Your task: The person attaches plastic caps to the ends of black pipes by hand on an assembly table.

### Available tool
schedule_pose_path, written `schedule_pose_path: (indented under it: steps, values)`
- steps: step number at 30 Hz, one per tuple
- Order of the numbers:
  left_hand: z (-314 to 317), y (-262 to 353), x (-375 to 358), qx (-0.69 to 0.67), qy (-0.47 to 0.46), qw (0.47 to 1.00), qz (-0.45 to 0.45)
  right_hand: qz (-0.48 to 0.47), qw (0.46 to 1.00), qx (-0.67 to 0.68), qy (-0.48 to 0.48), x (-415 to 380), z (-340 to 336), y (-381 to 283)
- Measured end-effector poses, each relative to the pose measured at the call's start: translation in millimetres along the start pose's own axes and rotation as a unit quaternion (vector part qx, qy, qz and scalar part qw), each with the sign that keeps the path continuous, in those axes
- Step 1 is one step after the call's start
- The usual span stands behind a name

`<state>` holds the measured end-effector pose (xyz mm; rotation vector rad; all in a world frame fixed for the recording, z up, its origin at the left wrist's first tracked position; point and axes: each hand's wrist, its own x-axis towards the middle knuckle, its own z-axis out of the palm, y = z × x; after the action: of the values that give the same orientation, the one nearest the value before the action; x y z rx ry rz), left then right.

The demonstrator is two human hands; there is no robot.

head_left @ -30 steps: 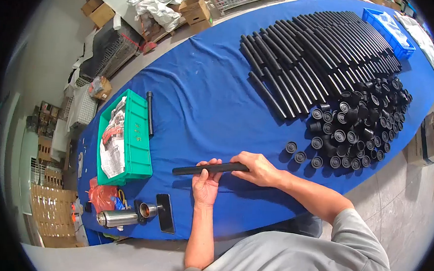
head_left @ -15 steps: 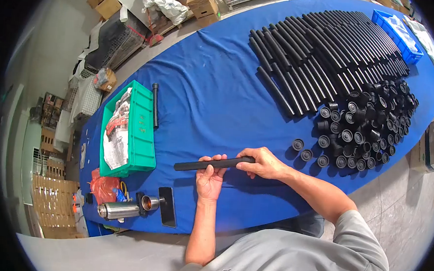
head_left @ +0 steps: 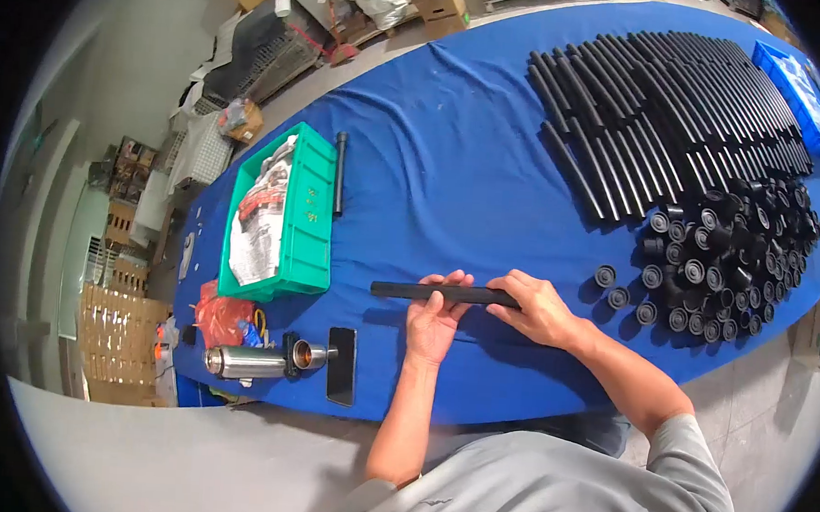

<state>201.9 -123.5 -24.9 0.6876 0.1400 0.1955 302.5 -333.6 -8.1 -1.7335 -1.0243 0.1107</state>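
Note:
A straight black tube (head_left: 394, 290) lies nearly level across both hands, above the blue-covered table. My left hand (head_left: 434, 324) holds it from below near the middle, thumb in front and fingers behind. At the tube's right end, my right hand (head_left: 539, 311) is closed on it from above, and part of that end is hidden. To the right of my hands lie many loose black round caps (head_left: 694, 271) in a heap, a few of them apart on the cloth. Beyond them, similar black tubes (head_left: 609, 164) are laid out in rows.
A green crate (head_left: 310, 223) with crumpled paper stands left, a single black tube (head_left: 340, 174) beside it. Nearer are a phone (head_left: 341, 368), a steel thermos (head_left: 247, 362), its cup (head_left: 307, 354) and a red plastic bag (head_left: 226, 319). A blue bin (head_left: 794, 95) sits far right.
The camera view has shifted, so the table appears further right. The held tube has turned from slightly slanted to nearly level, and my right hand now covers more of its end.

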Motion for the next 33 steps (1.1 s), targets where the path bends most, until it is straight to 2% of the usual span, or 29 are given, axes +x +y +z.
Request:
schedule_pose_path:
  steps: [3, 4, 5, 6, 7, 8, 9, 10, 13, 14, 15, 16, 17, 18, 19, 20, 21, 22, 23, 24, 25, 26, 27, 28, 29, 31, 33]
  values:
    - [-16, -2, 0, -0.003, -0.024, 1.000, -0.005, 0.016, 0.999, 0.027, -0.016, 0, -4, -3]
    - [-16, -2, -1, -0.009, -0.030, 0.999, -0.006, 0.132, 0.982, 0.118, -0.062, 5, -9, -9]
    - [-16, -2, -1, -0.015, -0.036, 0.999, -0.006, 0.246, 0.941, 0.205, -0.107, 9, -18, -17]
    - [-14, -1, 1, -0.021, -0.043, 0.999, -0.007, 0.353, 0.878, 0.285, -0.150, 13, -22, -21]
    - [-11, -1, 1, -0.017, -0.034, 0.999, -0.011, 0.329, 0.894, 0.275, -0.132, 10, -19, -17]
    - [-7, -1, 1, -0.013, -0.025, 1.000, -0.015, 0.198, 0.961, 0.177, -0.075, 8, -14, -10]
    - [-4, -1, 2, -0.009, -0.015, 1.000, -0.019, 0.061, 0.995, 0.074, -0.015, 7, -8, -5]
    - [-4, -1, 3, -0.006, -0.012, 1.000, -0.020, -0.079, 0.995, -0.031, 0.046, 6, -4, 0]
    - [-8, -1, 3, -0.002, -0.018, 1.000, -0.025, -0.068, 0.997, -0.011, 0.047, 8, -2, 4]
    - [-13, -1, 3, -0.004, -0.031, 0.999, -0.026, 0.071, 0.994, 0.078, -0.012, 8, -6, 1]
    - [-15, -1, 4, -0.006, -0.044, 0.999, -0.028, 0.208, 0.962, 0.163, -0.072, 11, -16, -11]
    - [-14, -1, 4, -0.002, -0.040, 0.999, -0.028, 0.339, 0.900, 0.242, -0.128, 13, -22, -20]
    - [-12, -1, 4, 0.002, -0.037, 0.999, -0.028, 0.330, 0.916, 0.194, -0.117, 13, -23, -24]
    - [-10, -1, 5, 0.006, -0.035, 0.999, -0.029, 0.184, 0.976, 0.104, -0.057, 11, -17, -17]
    - [-10, -1, 5, -0.001, -0.030, 0.999, -0.034, 0.031, 0.999, 0.010, 0.005, 9, -7, -4]
    - [-11, -1, 6, -0.009, -0.025, 0.999, -0.038, -0.125, 0.986, -0.084, 0.065, 6, -1, 6]
    - [-11, -1, 5, -0.016, -0.019, 0.999, -0.043, -0.117, 0.988, -0.074, 0.061, 5, 0, 5]
    - [-11, 0, 4, -0.017, -0.018, 0.999, -0.041, 0.042, 0.999, 0.033, 0.000, 8, -6, -6]
    - [-10, 0, 3, -0.017, -0.018, 0.999, -0.040, 0.199, 0.968, 0.138, -0.060, 11, -16, -20]
    - [-9, 1, 3, -0.019, -0.018, 0.999, -0.038, 0.348, 0.899, 0.236, -0.118, 14, -24, -28]
    - [-7, 0, 3, -0.013, -0.017, 0.999, -0.039, 0.371, 0.881, 0.266, -0.126, 15, -24, -22]
    - [-6, 0, 4, -0.007, -0.016, 0.999, -0.041, 0.239, 0.951, 0.181, -0.076, 12, -20, -14]
    - [-4, 0, 6, -0.002, -0.016, 0.999, -0.043, 0.098, 0.991, 0.089, -0.025, 9, -14, -4]
    - [-5, 0, 6, -0.005, -0.013, 0.999, -0.041, -0.045, 0.999, -0.006, 0.026, 7, -7, 4]
    - [-7, -1, 6, -0.008, -0.009, 0.999, -0.038, -0.092, 0.993, -0.043, 0.051, 5, -1, 10]
    - [-10, -1, 6, -0.012, -0.012, 0.999, -0.035, 0.091, 0.993, 0.073, -0.029, 9, -12, -9]
    - [-11, -1, 6, -0.014, -0.025, 0.999, -0.036, 0.263, 0.936, 0.216, -0.085, 9, -15, -11]
